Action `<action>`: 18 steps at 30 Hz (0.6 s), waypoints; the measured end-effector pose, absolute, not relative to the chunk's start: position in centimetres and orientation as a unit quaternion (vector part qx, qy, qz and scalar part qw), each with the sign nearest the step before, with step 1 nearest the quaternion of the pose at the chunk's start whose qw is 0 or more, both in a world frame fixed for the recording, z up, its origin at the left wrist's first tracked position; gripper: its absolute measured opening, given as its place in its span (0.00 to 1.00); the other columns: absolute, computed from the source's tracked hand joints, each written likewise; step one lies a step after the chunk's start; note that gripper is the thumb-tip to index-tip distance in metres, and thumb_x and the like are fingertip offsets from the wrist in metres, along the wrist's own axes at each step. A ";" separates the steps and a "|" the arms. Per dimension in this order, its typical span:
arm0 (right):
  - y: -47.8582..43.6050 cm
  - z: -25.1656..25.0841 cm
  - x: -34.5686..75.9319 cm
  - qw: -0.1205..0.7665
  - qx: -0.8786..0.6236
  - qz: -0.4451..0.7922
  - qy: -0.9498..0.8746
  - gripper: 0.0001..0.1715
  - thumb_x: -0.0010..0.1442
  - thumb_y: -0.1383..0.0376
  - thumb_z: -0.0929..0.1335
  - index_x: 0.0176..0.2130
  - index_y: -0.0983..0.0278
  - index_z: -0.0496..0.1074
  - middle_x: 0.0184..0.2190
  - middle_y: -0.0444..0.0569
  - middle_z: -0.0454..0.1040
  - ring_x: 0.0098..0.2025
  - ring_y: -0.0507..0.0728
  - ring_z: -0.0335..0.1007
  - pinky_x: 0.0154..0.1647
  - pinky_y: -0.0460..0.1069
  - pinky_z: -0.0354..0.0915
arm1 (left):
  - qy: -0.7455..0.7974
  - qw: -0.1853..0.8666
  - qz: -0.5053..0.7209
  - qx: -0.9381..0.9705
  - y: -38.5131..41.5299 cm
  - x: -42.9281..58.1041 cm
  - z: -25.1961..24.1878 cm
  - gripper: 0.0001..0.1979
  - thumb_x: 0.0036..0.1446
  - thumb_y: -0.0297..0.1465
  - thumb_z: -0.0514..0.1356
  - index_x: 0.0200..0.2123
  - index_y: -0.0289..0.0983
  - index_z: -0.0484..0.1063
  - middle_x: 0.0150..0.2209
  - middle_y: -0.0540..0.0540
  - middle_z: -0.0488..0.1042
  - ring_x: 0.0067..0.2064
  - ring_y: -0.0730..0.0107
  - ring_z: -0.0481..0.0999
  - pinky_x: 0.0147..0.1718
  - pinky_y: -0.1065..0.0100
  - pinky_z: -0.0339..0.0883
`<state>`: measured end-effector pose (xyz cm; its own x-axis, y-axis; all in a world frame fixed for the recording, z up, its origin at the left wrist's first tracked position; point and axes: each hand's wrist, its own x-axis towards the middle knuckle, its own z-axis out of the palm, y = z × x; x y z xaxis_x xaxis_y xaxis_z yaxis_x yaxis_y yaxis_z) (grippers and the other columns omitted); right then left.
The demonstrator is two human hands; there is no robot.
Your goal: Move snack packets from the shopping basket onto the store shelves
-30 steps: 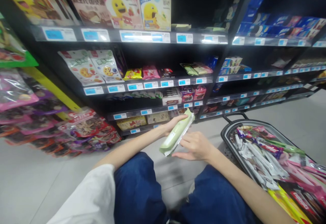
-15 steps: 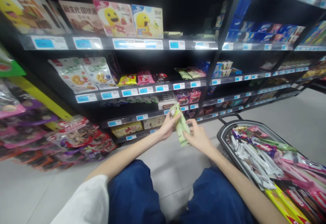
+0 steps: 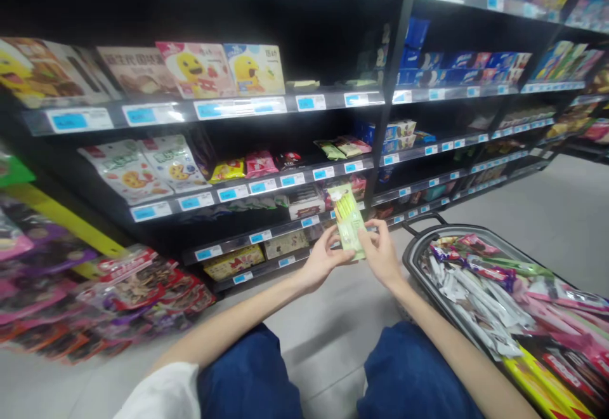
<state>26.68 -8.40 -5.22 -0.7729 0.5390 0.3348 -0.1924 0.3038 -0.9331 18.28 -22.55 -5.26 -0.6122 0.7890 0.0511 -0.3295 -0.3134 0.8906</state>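
Note:
A flat pale green snack packet (image 3: 349,221) stands upright between both my hands, its printed face towards me. My left hand (image 3: 323,259) pinches its lower left edge and my right hand (image 3: 383,251) grips its lower right edge. The packet is held in front of the lower black store shelves (image 3: 266,236). To my right a dark basket (image 3: 419,251) is filled with several snack packets, silver, pink, purple, yellow and red.
Black shelving with blue price tags runs across the view, stocked with cookie bags (image 3: 124,171), boxes (image 3: 195,70) and small packets. Bagged snacks (image 3: 143,276) are piled on a low display at left. My knees in blue trousers are at the bottom, over grey floor.
The green packet rose from a tilted, edge-on position to upright and facing me. My right hand moved from beside it to gripping it. The view tilted upward.

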 end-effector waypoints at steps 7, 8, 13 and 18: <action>-8.5 -4.8 26.9 0.294 -0.083 0.577 -0.758 0.23 0.64 0.50 0.67 0.53 0.59 0.65 0.38 0.49 0.81 0.31 0.57 0.77 0.28 0.49 0.73 | 0.455 0.308 0.792 0.265 -22.1 18.5 -6.5 0.52 0.45 0.33 0.76 0.68 0.51 0.52 0.66 0.37 0.62 0.54 0.55 0.77 0.55 0.51 0.72; -8.4 -4.8 27.0 0.293 -0.076 0.570 -0.764 0.24 0.65 0.51 0.67 0.55 0.59 0.65 0.40 0.50 0.81 0.32 0.57 0.78 0.29 0.50 0.73 | 0.458 0.300 0.792 0.269 -22.0 18.4 -6.4 0.54 0.45 0.34 0.76 0.69 0.52 0.50 0.66 0.37 0.61 0.55 0.54 0.77 0.56 0.51 0.72; -8.4 -4.4 27.1 0.309 -0.072 0.489 -0.812 0.23 0.67 0.53 0.65 0.58 0.59 0.68 0.41 0.49 0.81 0.30 0.56 0.78 0.32 0.50 0.73 | 0.493 0.241 0.787 0.281 -21.8 16.6 -5.4 0.51 0.47 0.37 0.75 0.69 0.51 0.52 0.67 0.39 0.61 0.60 0.52 0.73 0.59 0.55 0.69; -8.7 -4.3 27.4 0.321 -0.097 0.448 -0.829 0.17 0.66 0.56 0.65 0.51 0.59 0.72 0.41 0.48 0.81 0.29 0.55 0.77 0.34 0.51 0.71 | 0.575 0.135 0.742 0.318 -21.9 12.4 -3.3 0.43 0.49 0.34 0.74 0.66 0.47 0.61 0.67 0.42 0.63 0.61 0.55 0.73 0.61 0.60 0.66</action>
